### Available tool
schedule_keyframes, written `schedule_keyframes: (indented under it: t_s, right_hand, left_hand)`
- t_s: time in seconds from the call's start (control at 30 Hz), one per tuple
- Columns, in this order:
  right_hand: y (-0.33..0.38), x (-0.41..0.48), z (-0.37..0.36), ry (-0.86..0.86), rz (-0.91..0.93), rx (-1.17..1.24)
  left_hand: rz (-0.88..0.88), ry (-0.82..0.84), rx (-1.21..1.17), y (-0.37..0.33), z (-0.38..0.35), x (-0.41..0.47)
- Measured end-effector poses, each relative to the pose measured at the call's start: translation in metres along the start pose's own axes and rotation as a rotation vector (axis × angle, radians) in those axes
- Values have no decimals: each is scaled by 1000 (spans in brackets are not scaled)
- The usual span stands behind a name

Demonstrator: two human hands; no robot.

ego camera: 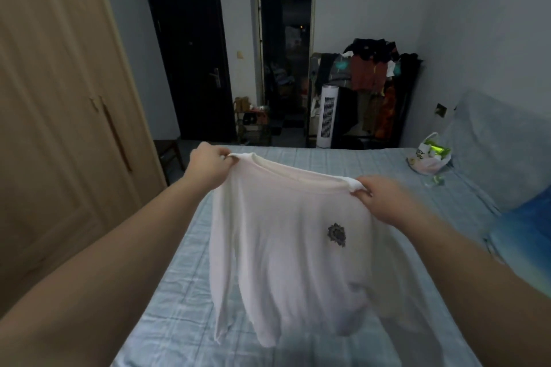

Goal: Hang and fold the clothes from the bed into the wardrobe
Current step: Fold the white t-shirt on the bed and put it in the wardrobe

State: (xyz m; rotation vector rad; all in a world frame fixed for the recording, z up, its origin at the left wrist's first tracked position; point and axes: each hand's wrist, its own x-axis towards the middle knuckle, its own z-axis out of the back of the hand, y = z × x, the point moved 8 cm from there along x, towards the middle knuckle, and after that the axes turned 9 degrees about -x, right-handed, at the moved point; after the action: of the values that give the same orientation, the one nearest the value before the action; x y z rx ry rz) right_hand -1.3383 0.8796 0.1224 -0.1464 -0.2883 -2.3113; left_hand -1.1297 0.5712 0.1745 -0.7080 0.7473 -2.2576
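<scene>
Plain white long-sleeved knit shirt (286, 247) held up by its shoulders over the bed.
It hangs above the pale blue checked bed sheet (167, 301), sleeves dangling. The left hand (208, 164) and right hand (384, 199) each pinch a shoulder beside the collar, arms spread, probably so the cloth drops flat for folding or hanging. The tan wooden wardrobe (59, 128) stands closed at left. Farther off are a white plastic bag (429, 155) on the bed and a loaded dark clothes rack (375, 89).

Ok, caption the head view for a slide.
Left hand and right hand hold a white shirt by its shoulders over the bed.
</scene>
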Motion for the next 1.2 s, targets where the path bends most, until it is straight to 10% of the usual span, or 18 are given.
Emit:
schedule_keyframes:
  t_s: [0.47,0.77,1.2]
  right_hand:
    - [22,-39,48,-467,-412,611]
    - [204,-76,-64,103,-107,649]
    - [330,-101,-141,195,-45,782]
  left_hand:
    - [12,-198,-395,35,98,-35]
    - [-82,156,-294,42,93,-71]
    - [-36,81,-590,53,162,-91]
